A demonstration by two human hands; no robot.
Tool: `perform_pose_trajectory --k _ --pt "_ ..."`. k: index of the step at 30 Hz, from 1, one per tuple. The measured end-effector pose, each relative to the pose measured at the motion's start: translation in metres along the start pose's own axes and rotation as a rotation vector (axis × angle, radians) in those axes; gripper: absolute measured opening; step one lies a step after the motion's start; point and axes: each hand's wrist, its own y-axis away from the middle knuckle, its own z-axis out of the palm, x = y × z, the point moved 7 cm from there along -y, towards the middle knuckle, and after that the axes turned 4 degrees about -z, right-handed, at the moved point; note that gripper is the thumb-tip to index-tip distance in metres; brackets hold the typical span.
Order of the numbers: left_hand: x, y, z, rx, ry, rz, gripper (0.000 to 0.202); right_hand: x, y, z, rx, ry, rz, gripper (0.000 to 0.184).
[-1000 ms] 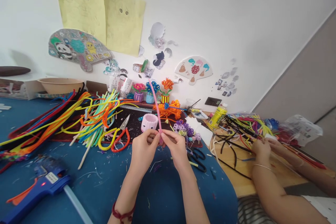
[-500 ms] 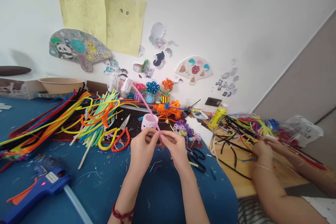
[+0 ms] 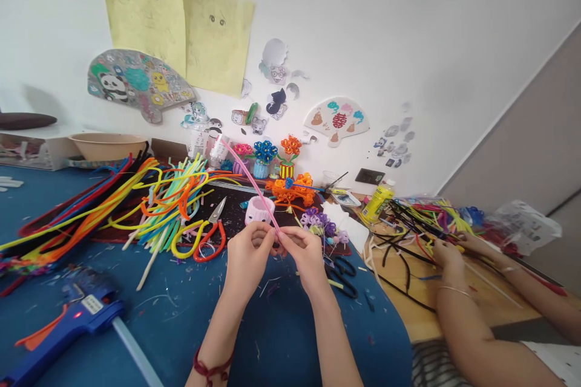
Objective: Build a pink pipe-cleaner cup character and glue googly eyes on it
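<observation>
Pinching the lower end of a pink pipe cleaner (image 3: 250, 185), the left hand (image 3: 247, 260) and right hand (image 3: 306, 257) meet at the fingertips just beside a pink cup (image 3: 259, 210). The pipe cleaner slants up and left through open air, while bare blue mat (image 3: 281, 338) spreads below the wrists to its curved edge.

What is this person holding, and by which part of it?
A pink pipe cleaner, gripped near its lower end by the left hand and right hand together.
</observation>
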Motion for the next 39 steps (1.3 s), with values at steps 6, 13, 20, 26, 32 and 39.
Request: perform_pose_trajectory --k 6,13,20,26,32,39 --pt "0.0 0.0 0.0 -0.018 0.029 -0.012 0.017 0.001 -0.001 0.0 -0.018 -0.015 0.0 0.024" --pt "-0.003 0.0 0.0 -0.023 0.04 -0.021 0.019 -0.001 0.001 0.004 -0.039 -0.038 0.003 0.025" --pt "0.008 0.004 -0.009 0.117 -0.07 0.025 0.019 0.005 -0.002 0.003 -0.017 -0.09 0.05 0.028" --pt "0.041 0.074 -0.047 0.282 -0.477 0.187 0.018 0.009 -0.001 0.0 -0.03 -0.197 0.136 0.034" --pt "0.044 0.089 -0.064 0.215 -0.667 0.179 0.02 0.006 0.003 0.005 -0.095 -0.34 0.21 0.035" --pt "0.029 0.022 -0.012 0.015 -0.25 0.012 0.017 0.002 0.004 0.02 -0.16 -0.454 0.198 0.029"
